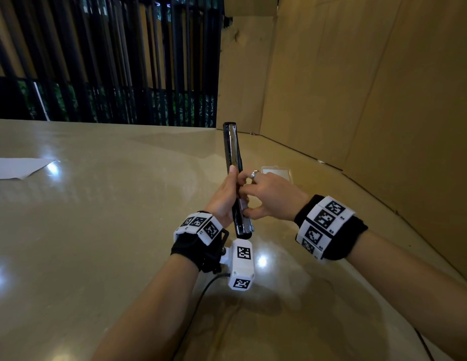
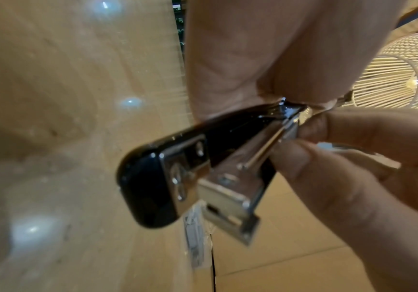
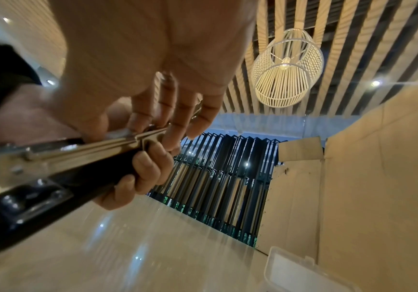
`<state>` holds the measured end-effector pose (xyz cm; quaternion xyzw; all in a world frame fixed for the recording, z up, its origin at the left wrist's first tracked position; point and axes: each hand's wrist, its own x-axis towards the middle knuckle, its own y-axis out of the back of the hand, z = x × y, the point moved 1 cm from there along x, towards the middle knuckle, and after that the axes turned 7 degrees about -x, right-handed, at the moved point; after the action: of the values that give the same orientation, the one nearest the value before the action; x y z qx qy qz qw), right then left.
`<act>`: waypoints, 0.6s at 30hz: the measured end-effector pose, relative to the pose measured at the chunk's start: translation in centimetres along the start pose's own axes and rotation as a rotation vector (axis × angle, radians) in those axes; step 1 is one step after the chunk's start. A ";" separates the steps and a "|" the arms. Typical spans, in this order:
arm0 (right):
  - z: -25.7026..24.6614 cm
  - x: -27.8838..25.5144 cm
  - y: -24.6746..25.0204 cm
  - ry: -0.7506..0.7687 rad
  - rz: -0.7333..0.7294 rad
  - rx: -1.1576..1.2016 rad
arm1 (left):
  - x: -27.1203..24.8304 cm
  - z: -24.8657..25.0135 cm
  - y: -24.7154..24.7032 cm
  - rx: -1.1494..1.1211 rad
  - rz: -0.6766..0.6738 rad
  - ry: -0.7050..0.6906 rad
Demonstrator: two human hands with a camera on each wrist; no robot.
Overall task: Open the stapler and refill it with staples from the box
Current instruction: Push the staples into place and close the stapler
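1. Left hand (image 1: 223, 198) is the holding grip: its fingers are curled round the black body of the stapler (image 1: 233, 162), thumb lying along the near side, and the whole tool is lifted clear of the counter (image 1: 110, 204).
2. Right hand (image 1: 266, 198) is the working grip: its fingertips (image 3: 175, 138) are closed in a pinch on the metal staple channel (image 2: 230, 181) about midway along. Whether there is a strip of staples between them I cannot tell; the fingers hide that spot.
3. Seen from the head view, the stapler's long axis runs away from the person, far tip raised and pointing toward the cardboard wall (image 1: 357, 100), near end down by the left wrist. It is swung open into one long line, so the channel faces the right hand.
4. Both hands meet at the same stretch of the tool, the right coming in from the right side, across the channel.
5. Just beyond the right hand, on the counter, lies the clear plastic box (image 1: 278, 173), nearer to that hand than to the left.
6. My guess is that the next move depends on staying lined up with the channel's length: anything fed in must lie parallel to it, and the left hand has to keep it steady.
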<state>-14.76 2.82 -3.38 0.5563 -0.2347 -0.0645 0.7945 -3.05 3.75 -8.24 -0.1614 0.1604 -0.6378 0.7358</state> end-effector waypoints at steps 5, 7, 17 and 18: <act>-0.6 -0.8 -0.1 0.009 0.030 0.053 | 0.1 0.0 0.1 -0.079 -0.010 0.020; -0.8 -1.0 0.0 -0.032 0.049 0.082 | 0.1 0.1 0.0 -0.105 -0.004 0.036; -0.5 -1.8 -0.8 -0.345 0.227 0.598 | 0.6 0.5 0.6 -0.349 0.105 -0.049; -0.5 -1.9 -0.8 -0.396 0.167 0.669 | 0.6 0.5 0.5 -0.412 0.115 -0.071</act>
<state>-16.04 3.66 -4.81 0.7401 -0.4361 -0.0256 0.5113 -2.30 3.23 -8.04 -0.3213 0.2703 -0.5426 0.7276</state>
